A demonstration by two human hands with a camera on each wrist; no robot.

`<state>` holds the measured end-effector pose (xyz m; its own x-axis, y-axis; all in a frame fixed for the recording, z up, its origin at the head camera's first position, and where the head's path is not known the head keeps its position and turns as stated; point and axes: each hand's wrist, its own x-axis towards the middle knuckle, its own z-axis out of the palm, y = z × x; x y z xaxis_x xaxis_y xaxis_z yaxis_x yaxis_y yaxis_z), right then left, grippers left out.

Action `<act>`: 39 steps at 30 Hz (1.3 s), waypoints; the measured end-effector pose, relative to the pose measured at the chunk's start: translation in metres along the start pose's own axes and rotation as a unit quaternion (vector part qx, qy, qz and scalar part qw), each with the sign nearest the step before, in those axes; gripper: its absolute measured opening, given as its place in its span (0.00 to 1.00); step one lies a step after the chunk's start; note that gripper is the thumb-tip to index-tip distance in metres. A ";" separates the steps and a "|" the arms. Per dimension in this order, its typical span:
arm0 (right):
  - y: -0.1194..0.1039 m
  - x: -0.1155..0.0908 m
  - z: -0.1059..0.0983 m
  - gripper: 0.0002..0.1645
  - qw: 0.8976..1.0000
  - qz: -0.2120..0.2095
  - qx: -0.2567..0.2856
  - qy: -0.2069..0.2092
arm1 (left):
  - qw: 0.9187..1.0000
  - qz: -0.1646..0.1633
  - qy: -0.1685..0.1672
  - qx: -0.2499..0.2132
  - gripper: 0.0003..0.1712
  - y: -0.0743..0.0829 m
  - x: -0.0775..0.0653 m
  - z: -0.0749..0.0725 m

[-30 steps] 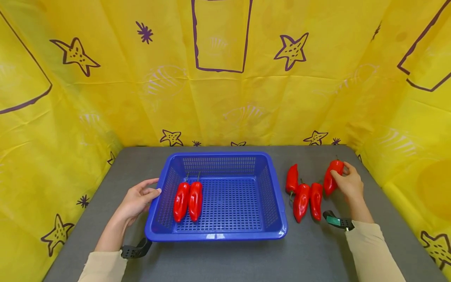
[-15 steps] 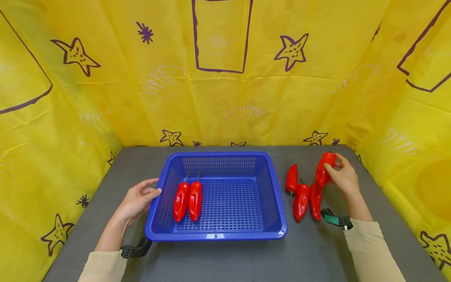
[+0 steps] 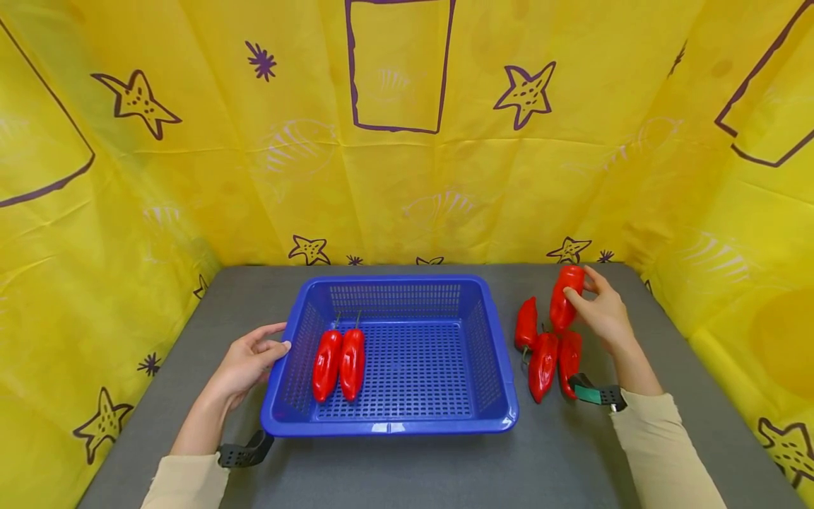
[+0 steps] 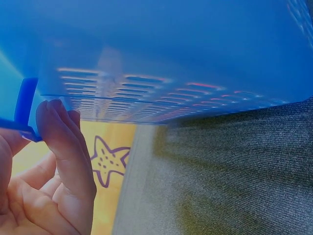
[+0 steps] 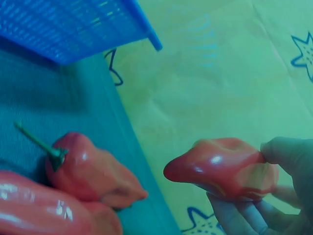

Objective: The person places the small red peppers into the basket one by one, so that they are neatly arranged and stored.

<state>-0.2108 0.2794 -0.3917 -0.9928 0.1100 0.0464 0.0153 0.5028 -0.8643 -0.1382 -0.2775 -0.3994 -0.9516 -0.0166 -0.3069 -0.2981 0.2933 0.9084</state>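
A blue plastic basket [image 3: 393, 427] with mesh walls sits mid-table, and two red peppers [image 3: 327, 366] lie side by side at its left end. My left hand [image 3: 249, 359] grips the basket's left rim, thumb on top; in the left wrist view its fingers [image 4: 62, 132] curl up beneath the rim. To the right, my right hand [image 3: 600, 309] pinches a red pepper [image 3: 566, 298] between thumb and fingers. In the right wrist view this held pepper [image 5: 220, 169] points its tip away from the palm. Below it in the head view lies another red pepper [image 3: 569, 362], partly overlapped.
Two more red peppers [image 3: 543, 367] lie close to the basket's right wall, one of them showing a green stem in the right wrist view. A yellow patterned cloth [image 3: 407, 184] walls the grey table [image 3: 445, 474] at the back and both sides.
My right hand has lifted its pepper off the table and carried it left, over the pepper beside it. My left hand stays on the basket rim.
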 end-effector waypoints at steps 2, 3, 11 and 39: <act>-0.005 0.000 0.003 0.45 1.000 -0.006 0.006 -0.006 | 1.000 0.001 0.000 -0.001 0.36 0.000 0.000 0.000; -0.007 0.000 0.004 0.45 1.000 -0.008 0.008 -0.008 | 1.000 0.001 0.001 -0.002 0.36 -0.001 0.000 0.000; -0.024 0.001 0.013 0.45 1.000 -0.022 -0.001 -0.021 | 1.000 0.000 -0.002 -0.005 0.36 -0.001 0.000 0.000; -0.083 0.009 0.067 0.43 0.994 -0.051 0.018 -0.090 | 1.000 -0.007 -0.004 -0.002 0.37 0.002 0.001 0.000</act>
<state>-0.2294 0.1811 -0.3528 -0.9940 -0.0981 0.0475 -0.0885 0.4729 -0.8767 -0.1392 -0.2769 -0.3980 -0.9469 -0.0128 -0.3212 -0.3111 0.2888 0.9054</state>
